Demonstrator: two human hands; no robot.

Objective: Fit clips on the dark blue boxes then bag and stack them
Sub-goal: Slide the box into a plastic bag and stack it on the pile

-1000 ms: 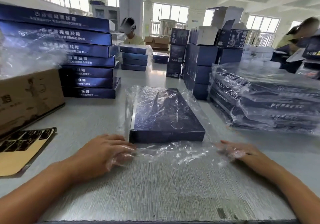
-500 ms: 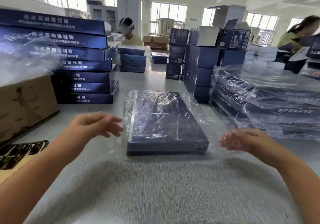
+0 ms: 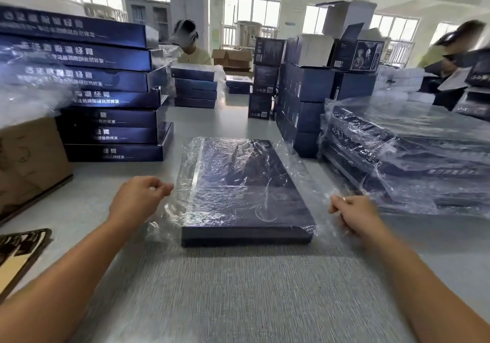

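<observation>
Dark blue flat rectangular cardboard box (image 3: pixel 249 194) lies flat mid-table, inside a clear crinkly plastic bag (image 3: pixel 299 167) whose open end trails loose past the near short edge on the grey textured table (image 3: pixel 238 289). Step in hand looks like closing or tidying the bag mouth before stacking. To do it well: take the slack film at both near corners, pull evenly so the box does not skew, fold the surplus under the near edge, keep the film flat on top. Likely next home is the pile of bagged dark boxes (image 3: pixel 413 162) on the right; unbagged dark blue boxes stack (image 3: pixel 106 99) sits back left, beside a brown cardboard carton (image 3: pixel 29 162).

Left hand (image 3: pixel 135 199) is just left of the box, fingers loosely curled, tips close to the film edge; contact cannot be told. Right hand (image 3: pixel 355 215) is just right of the near corner, fingers curled in, apparently pinching film, though the grip is unclear. Both forearms reach forward, wrists low, palms facing inward.
</observation>
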